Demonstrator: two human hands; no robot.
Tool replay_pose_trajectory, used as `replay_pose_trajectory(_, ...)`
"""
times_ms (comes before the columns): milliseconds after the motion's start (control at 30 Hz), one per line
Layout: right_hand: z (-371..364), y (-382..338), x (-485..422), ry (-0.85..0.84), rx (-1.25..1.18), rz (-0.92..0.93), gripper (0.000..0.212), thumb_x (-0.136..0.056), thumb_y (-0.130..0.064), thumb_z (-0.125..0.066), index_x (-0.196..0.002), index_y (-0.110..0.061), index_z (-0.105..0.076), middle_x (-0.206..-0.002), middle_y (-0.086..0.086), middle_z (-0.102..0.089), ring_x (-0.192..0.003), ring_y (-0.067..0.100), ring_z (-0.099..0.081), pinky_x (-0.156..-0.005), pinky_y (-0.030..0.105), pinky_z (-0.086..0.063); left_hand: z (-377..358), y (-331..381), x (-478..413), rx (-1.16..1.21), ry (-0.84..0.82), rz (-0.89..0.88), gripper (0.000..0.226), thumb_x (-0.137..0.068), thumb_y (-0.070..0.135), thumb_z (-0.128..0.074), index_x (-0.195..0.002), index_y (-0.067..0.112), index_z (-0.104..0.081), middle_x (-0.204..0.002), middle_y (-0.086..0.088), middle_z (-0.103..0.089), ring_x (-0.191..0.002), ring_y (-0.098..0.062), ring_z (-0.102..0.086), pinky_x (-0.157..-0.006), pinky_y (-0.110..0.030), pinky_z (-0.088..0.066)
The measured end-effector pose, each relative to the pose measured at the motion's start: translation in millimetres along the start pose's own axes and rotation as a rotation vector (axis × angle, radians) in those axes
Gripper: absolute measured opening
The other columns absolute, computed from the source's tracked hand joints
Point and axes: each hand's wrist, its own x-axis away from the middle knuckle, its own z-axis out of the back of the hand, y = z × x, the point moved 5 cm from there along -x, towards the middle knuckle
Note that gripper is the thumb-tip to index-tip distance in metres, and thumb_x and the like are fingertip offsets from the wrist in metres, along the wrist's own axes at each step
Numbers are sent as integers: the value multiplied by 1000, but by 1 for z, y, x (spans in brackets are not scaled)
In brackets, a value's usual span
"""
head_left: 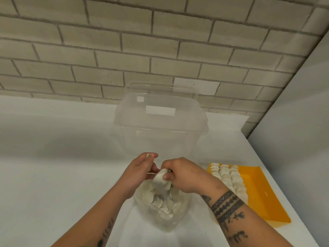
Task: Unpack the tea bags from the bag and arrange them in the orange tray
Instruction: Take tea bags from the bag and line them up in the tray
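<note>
Left hand (140,169) at bag (175,217) rim, tea bags (160,179) in right hand (184,173).

White counter (53,166) carries clear lidded container (160,122) at centre, clear bag of tea bags (163,207) lower centre, orange tray (258,189) at right.

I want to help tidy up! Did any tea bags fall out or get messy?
Nothing stands out. The tea bags in the orange tray lie in neat rows, the rest sit inside the clear bag, and none lie loose on the white counter. The right hand grips a clump over the bag.
</note>
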Motion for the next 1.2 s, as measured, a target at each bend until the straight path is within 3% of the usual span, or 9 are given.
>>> replay_pose_trajectory(167,31,-22,-5,-65,-1,79,8,-96,-29,-62,-88,-29,-60,-85,-7,-64,-80,14,-62,-73,32,-51,-17,6,10,118,-314,102,76,-83,79,-31,-122,24,-67,-114,-10,-75,-106,-28,-72,-83,-37,-59)
replay_pose_trajectory(300,30,-19,-19,23,-122,28,2,-91,-25,-66,-92,-24,-65,-69,-3,-71,-63,10,-69,-63,28,-54,-16,5,14,215,-425,85,79,-76,69,-73,-130,14,-58,-111,-15,-72,-92,-33,-71,-63,-30,-55)
replay_pose_trajectory(400,23,-10,-22,114,-383,-49,10,-89,-25,-73,-94,-25,-65,-73,-3,-74,-64,8,-69,-60,19,-52,-4,0,12,250,-357,70,52,-90,23,-74,-135,10,-52,-105,-13,-71,-84,-28,-69,-60,-29,-52)
replay_pose_trajectory(500,12,3,-18,226,-570,-144,9,-91,-26,-71,-97,-23,-66,-86,-3,-76,-67,12,-69,-68,26,-56,6,-8,11,302,-254,75,39,-98,6,-62,-134,19,-58,-97,-10,-69,-90,-27,-70,-64,-31,-56)
replay_pose_trajectory(600,-14,16,-9,212,-488,-319,11,-89,-29,-66,-89,-19,-69,-83,-3,-74,-69,14,-69,-70,34,-60,14,-16,9,334,-147,73,38,-100,2,-56,-130,23,-63,-92,-9,-66,-96,-28,-70,-77,-40,-60)
replay_pose_trajectory(733,-63,19,-1,-23,-337,-480,22,-90,-34,-63,-74,-18,-63,-72,-4,-64,-59,12,-60,-55,24,-51,14,-24,11,311,-77,90,35,-100,2,-56,-128,21,-64,-90,-11,-65,-96,-28,-69,-94,-48,-57)
replay_pose_trajectory(867,-87,20,-8,89,-538,-555,28,-91,-37,-63,-73,-16,-61,-68,2,-66,-57,18,-61,-59,27,-50,11,-26,14,283,-38,76,35,-101,1,-53,-128,20,-64,-90,-11,-65,-93,-27,-70,-95,-48,-56)
replay_pose_trajectory(1000,-84,20,-11,172,-647,-555,11,-81,-17,-60,-77,-11,-68,-77,4,-72,-71,22,-70,-68,33,-58,14,-28,16,301,15,72,34,-100,0,-51,-127,18,-64,-88,-9,-65,-90,-25,-71,-92,-45,-56)
replay_pose_trajectory(1200,-54,20,5,248,-687,-501,7,-79,-17,-63,-74,-14,-67,-77,-2,-70,-65,17,-67,-54,23,-46,21,-21,22,293,74,30,29,-101,6,-52,-124,18,-65,-87,-8,-65,-90,-25,-71,-92,-44,-57)
